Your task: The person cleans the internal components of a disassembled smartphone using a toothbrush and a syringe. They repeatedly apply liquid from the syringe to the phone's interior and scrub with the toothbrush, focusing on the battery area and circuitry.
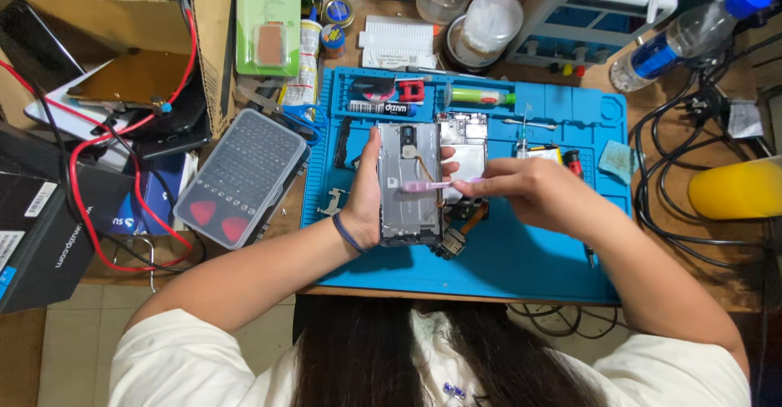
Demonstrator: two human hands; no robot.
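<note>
In the head view, the left hand is gripping an opened phone by its long edges, thumb along the left side and fingertips curling round the right side, so the hand is closed around the body. The phone is being held upright in the picture, inner side up, over the middle of a blue mat that is lying on the tabletop. A dark band is sitting on the left wrist.

The right hand is pinching a thin pink tool between thumb and fingers, the other fingers folded in. The tool is lying level, its tip resting on the phone's inner face near the middle.

Just behind the phone, a second bare frame is lying on the mat, and small loose parts are sitting beside the phone's lower right corner.

On the mat's far edge, a green tube and a red-capped part are resting. Left of the mat, a grey bit case is lying tilted, with red wires looping beside it. A water bottle is lying at the far right, well apart from the hands.
</note>
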